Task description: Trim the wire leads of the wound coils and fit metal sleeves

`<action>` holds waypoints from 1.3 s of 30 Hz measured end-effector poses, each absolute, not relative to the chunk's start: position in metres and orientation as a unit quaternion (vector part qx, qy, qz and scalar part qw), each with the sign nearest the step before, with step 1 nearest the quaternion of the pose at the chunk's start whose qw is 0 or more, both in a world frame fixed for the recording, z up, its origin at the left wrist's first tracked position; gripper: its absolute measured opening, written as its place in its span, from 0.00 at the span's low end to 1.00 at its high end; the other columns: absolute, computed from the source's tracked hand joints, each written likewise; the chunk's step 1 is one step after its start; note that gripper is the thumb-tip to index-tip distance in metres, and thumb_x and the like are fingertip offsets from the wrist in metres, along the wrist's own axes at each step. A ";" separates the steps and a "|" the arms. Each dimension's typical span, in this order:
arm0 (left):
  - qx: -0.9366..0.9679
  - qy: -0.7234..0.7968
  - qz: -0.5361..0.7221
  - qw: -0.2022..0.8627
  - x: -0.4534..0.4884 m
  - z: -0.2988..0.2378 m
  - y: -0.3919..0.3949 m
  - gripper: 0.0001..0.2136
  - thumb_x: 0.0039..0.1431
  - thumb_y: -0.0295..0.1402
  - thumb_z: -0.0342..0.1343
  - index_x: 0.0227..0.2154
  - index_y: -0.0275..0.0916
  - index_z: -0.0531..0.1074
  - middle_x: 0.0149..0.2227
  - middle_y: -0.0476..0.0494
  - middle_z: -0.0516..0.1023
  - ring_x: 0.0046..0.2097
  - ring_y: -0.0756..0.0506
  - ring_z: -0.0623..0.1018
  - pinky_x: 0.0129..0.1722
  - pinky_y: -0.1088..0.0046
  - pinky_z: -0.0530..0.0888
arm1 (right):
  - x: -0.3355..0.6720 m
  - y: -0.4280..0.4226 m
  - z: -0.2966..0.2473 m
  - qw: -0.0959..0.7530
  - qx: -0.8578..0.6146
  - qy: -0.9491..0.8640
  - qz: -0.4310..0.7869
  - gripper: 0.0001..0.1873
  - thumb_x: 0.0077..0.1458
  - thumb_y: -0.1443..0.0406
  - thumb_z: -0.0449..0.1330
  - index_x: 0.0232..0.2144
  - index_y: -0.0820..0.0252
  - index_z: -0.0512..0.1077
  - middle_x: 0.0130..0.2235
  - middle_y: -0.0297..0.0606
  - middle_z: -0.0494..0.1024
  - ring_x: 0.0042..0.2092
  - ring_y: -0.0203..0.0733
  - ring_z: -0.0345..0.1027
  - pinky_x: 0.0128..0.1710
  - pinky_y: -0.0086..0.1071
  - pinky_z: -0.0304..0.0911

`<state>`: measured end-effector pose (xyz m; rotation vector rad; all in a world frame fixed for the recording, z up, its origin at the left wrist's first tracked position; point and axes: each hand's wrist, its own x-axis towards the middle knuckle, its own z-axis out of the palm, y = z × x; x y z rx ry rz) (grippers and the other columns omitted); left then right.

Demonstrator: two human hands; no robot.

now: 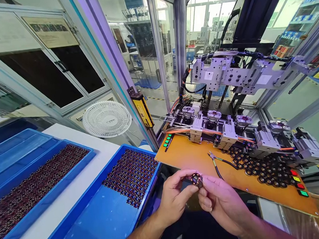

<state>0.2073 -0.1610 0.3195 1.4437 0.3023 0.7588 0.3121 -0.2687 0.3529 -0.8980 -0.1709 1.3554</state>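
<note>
A small ring-shaped motor stator (196, 179), dark with coppery spots around its rim, is held up in front of the orange work board. My left hand (174, 197) pinches it between thumb and forefinger from the left. On its right side, the fingertips of my right hand (221, 199) close against it, with the other fingers curled below. Just beyond my hands, cutting pliers (216, 163) with dark handles lie on the board. Many similar dark round parts (262, 166) cover the board's right side.
A blue tray (81, 221) to the left holds rows of stators; another blue tray (89, 156) beside it is filled too. Behind the orange board (184, 154) stands a metal fixture (228, 129) with several stations. A white fan (106, 119) and yellow sensor bar (143, 109) stand left.
</note>
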 end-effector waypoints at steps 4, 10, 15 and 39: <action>0.652 0.142 0.336 0.664 0.206 0.321 -0.161 0.13 0.56 0.38 0.64 0.43 0.39 0.79 0.40 0.41 0.84 0.42 0.43 0.80 0.45 0.69 0.75 | 0.311 -0.268 0.351 0.685 -0.395 -0.075 0.608 0.23 0.45 0.53 0.73 0.25 0.65 0.69 0.23 0.29 0.66 0.21 0.26 0.56 0.21 0.23 0.50; 0.661 0.152 0.334 0.654 0.205 0.323 -0.161 0.14 0.56 0.39 0.64 0.42 0.38 0.79 0.39 0.41 0.84 0.41 0.43 0.81 0.44 0.69 0.76 | 0.308 -0.270 0.349 0.686 -0.388 -0.077 0.611 0.22 0.47 0.53 0.72 0.26 0.65 0.69 0.22 0.29 0.66 0.21 0.26 0.55 0.21 0.23 0.50; 0.680 0.139 0.354 0.627 0.203 0.325 -0.162 0.12 0.57 0.36 0.63 0.44 0.39 0.78 0.39 0.41 0.84 0.42 0.43 0.81 0.44 0.68 0.76 | 0.308 -0.271 0.346 0.690 -0.374 -0.082 0.614 0.21 0.50 0.54 0.71 0.25 0.65 0.69 0.23 0.29 0.65 0.22 0.26 0.55 0.22 0.23 0.50; 0.748 0.023 0.426 0.508 0.189 0.330 -0.162 0.15 0.60 0.30 0.60 0.51 0.41 0.74 0.44 0.36 0.82 0.47 0.41 0.80 0.48 0.62 0.77 | 0.307 -0.268 0.323 0.653 -0.367 -0.134 0.649 0.19 0.51 0.52 0.69 0.29 0.62 0.70 0.21 0.26 0.59 0.21 0.26 0.48 0.21 0.23 0.47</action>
